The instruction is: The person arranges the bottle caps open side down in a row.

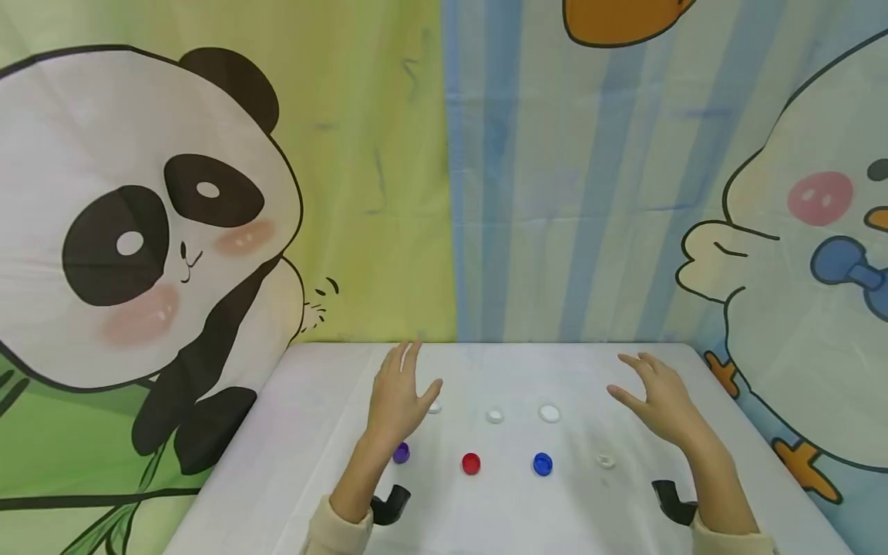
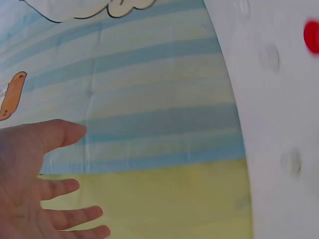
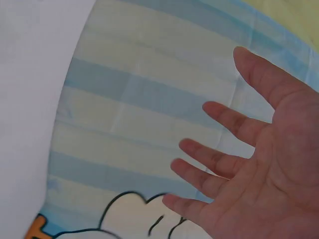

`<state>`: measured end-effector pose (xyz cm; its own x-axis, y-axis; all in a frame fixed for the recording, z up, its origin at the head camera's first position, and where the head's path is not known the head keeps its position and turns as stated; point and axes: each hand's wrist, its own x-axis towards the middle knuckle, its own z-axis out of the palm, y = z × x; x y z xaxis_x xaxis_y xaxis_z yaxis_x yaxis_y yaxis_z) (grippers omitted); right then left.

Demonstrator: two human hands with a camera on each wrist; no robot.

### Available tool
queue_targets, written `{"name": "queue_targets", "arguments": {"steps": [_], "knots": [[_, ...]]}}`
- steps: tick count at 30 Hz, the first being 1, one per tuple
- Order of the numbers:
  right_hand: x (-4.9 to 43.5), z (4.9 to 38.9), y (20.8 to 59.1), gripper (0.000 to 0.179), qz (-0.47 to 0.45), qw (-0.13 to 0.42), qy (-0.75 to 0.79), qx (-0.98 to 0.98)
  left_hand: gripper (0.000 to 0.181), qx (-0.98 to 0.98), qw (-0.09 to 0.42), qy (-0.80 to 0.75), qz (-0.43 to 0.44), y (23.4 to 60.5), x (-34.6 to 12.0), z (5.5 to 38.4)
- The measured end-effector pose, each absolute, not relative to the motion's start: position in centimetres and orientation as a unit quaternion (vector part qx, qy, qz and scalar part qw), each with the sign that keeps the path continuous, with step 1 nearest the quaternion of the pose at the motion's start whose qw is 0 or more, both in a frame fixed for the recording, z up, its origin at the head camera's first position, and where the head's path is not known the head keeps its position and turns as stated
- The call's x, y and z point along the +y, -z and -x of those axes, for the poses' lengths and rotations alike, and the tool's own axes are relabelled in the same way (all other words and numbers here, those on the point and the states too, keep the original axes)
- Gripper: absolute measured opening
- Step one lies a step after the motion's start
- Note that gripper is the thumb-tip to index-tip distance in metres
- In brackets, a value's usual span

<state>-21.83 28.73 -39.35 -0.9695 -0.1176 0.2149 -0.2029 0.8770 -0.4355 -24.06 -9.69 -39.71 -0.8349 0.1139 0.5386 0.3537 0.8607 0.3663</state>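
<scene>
Four caps along the near row: purple cap (image 1: 401, 452) leftmost, red cap (image 1: 471, 463), blue cap (image 1: 543, 464), pale cap (image 1: 606, 460); three white discs (image 1: 495, 416) farther back. Wide gap between left hand (image 1: 398, 401) and right hand (image 1: 659, 399), both raised, fingers apart. Roomy white table (image 1: 305, 416) toward left and right edges, curtain (image 1: 388, 193) past the far one.

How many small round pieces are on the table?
7. Front, left to right: purple piece, red piece, blue piece, pale piece. Behind: left white piece, middle white piece, right white piece. The left hand may hide more.
</scene>
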Motion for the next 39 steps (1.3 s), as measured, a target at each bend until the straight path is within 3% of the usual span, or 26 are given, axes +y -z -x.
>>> {"name": "queue_targets", "arguments": {"steps": [4,13,20,28,31,35,39], "knots": [[29.6,20.4,40.6,0.071,-0.049,0.077,-0.281,-0.955,0.052,-0.893,0.287,0.314,0.144,41.5,-7.0,23.1],[30.6,18.1,45.4,0.056,0.021,0.088,-0.361,-0.928,0.038,-0.845,0.244,0.433,0.196,45.2,1.6,21.0],[30.3,17.4,49.0,0.056,0.086,0.075,-0.424,-0.898,0.032,-0.798,0.212,0.508,0.244,48.1,7.6,20.0],[30.8,18.6,52.7,0.046,0.093,0.059,-0.495,-0.862,0.04,-0.824,0.064,0.527,0.201,52.8,12.2,19.3],[30.9,19.1,53.7,0.047,0.088,0.054,-0.49,-0.865,0.044,-0.843,0.03,0.506,0.181,54.3,13.3,19.5],[30.9,19.6,54.6,0.045,0.074,0.06,-0.455,-0.885,0.042,-0.857,0.044,0.485,0.17,55.7,14.2,20.0],[31.0,19.8,55.4,0.04,0.067,0.054,-0.428,-0.9,0.037,-0.868,0.105,0.454,0.17,56.4,14.7,20.6]]}}
